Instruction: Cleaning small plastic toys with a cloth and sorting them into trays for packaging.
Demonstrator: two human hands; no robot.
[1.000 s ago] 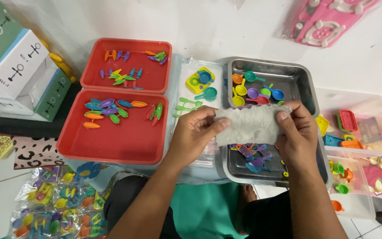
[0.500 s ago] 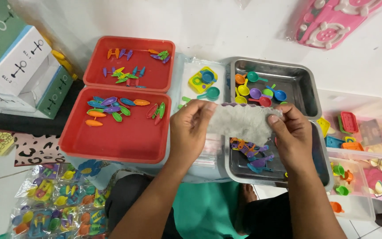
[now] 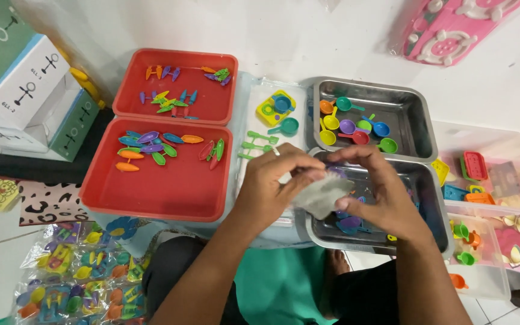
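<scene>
Both hands meet over the near steel tray (image 3: 428, 180). Left hand (image 3: 272, 183) is closed, fingers pinched onto the left edge of a grey cloth (image 3: 322, 195). Right hand (image 3: 377, 192) is closed on the cloth's right side, thumb and fingertips gripping from above. The cloth is bunched into a small wad between them, held in the air just above the tray, not resting on it. Judged: a two-sided pinch keeps the soft fabric gathered so it does not sag into the toys below.

Under the wad and partly hidden by it: small purple and blue plastic pieces (image 3: 350, 222) in the near tray. The far steel tray (image 3: 407, 99) holds coloured toy pans (image 3: 353, 123). Between the trays and the red ones lies a clear bag surface with a yellow toy stove (image 3: 274, 108) and green utensils (image 3: 254, 144).

Left: two red trays, the far one (image 3: 212, 60) and the near one (image 3: 151, 198), each with coloured leaf-shaped bits. Right: clear bins (image 3: 501, 144) of more toys. Boxes (image 3: 19, 78) at far left; bagged toys (image 3: 79, 277) on the floor.

The hands block the view of the near tray's middle.
</scene>
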